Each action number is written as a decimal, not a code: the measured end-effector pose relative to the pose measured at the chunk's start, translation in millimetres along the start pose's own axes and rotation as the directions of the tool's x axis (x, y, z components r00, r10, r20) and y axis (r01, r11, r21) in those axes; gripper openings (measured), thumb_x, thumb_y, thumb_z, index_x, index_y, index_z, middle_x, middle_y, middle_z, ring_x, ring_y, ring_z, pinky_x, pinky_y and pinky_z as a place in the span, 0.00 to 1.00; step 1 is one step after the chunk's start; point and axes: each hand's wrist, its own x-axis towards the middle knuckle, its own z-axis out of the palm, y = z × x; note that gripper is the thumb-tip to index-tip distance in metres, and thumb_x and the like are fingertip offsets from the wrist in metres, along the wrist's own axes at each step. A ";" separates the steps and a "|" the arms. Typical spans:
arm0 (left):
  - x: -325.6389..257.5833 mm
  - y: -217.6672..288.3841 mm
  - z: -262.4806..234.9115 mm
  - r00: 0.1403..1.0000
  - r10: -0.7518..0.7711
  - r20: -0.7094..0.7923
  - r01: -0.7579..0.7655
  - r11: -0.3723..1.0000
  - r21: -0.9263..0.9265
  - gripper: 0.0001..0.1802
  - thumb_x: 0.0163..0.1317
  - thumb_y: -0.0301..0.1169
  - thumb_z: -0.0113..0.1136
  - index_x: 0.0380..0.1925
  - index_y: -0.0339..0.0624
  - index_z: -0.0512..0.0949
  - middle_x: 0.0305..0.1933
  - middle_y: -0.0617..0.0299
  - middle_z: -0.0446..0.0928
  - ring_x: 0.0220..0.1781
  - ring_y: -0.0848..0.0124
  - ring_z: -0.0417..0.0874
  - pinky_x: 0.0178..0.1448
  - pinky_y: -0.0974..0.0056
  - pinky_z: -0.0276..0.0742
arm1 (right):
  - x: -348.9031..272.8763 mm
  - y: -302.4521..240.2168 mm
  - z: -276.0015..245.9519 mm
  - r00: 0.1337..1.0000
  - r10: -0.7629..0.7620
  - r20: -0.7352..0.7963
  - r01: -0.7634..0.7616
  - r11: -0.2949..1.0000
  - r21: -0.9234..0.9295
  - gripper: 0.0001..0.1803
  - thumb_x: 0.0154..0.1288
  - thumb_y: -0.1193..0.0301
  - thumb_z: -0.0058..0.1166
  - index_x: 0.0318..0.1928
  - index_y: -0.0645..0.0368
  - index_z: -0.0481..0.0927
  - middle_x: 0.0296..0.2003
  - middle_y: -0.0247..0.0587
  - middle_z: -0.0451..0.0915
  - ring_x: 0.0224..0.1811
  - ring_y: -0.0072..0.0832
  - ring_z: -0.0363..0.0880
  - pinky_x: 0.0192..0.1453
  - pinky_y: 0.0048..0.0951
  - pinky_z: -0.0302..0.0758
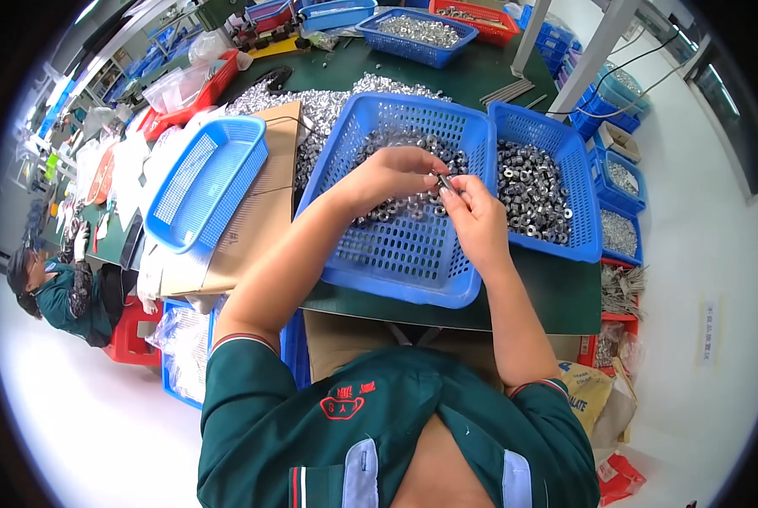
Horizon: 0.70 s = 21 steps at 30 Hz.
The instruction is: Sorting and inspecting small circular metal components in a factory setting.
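Note:
Both hands meet above the large blue basket [396, 286], closed at the fingertips on one small dark metal part [444, 181]. My left hand [389, 179] pinches it from the left with thumb and fingers. On the other side, my right hand [482, 223] grips it between thumb and forefinger. The part's exact shape is partly covered by the fingers. Beneath the hands, small shiny metal rings [387, 210] lie loose across the far half of the basket. A second blue basket [584, 244], just right of it, holds many similar metal rings [527, 193].
At left, a shallow blue basket [194, 235] rests on cardboard [264, 199]. Silvery small parts [311, 114] are heaped behind. Metal rods [507, 91] lie near a white post [578, 80]. Another person [78, 288] sits far left. Bins [620, 233] are stacked at right.

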 end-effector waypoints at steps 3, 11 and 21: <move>1.0 -1.2 -6.6 0.999 -0.016 0.028 0.020 0.987 -0.162 0.13 0.60 0.28 0.60 0.43 0.36 0.73 0.33 0.64 0.77 0.29 0.81 0.71 0.32 0.77 0.64 | -0.7 -4.0 0.5 1.000 0.029 -0.004 -0.029 0.999 0.039 0.07 0.64 0.71 0.55 0.38 0.62 0.79 0.18 0.33 0.74 0.20 0.14 0.66 0.25 0.22 0.64; 3.9 -9.0 -5.5 0.999 -0.032 0.028 0.037 0.981 -0.192 0.09 0.62 0.30 0.60 0.39 0.37 0.74 0.31 0.64 0.76 0.27 0.81 0.71 0.29 0.77 0.63 | -0.1 -1.4 1.4 0.996 -0.076 -0.055 0.078 0.996 0.041 0.08 0.64 0.71 0.57 0.39 0.62 0.81 0.24 0.35 0.79 0.24 0.18 0.74 0.30 0.22 0.70; 5.7 -21.0 -6.1 0.978 -0.196 0.065 0.206 0.942 -0.263 0.10 0.63 0.33 0.60 0.31 0.38 0.74 0.25 0.63 0.75 0.20 0.80 0.66 0.23 0.75 0.58 | -5.9 -6.6 3.6 0.897 -0.440 0.024 0.384 0.752 -0.536 0.07 0.61 0.71 0.54 0.29 0.59 0.73 0.21 0.42 0.76 0.24 0.40 0.77 0.26 0.40 0.70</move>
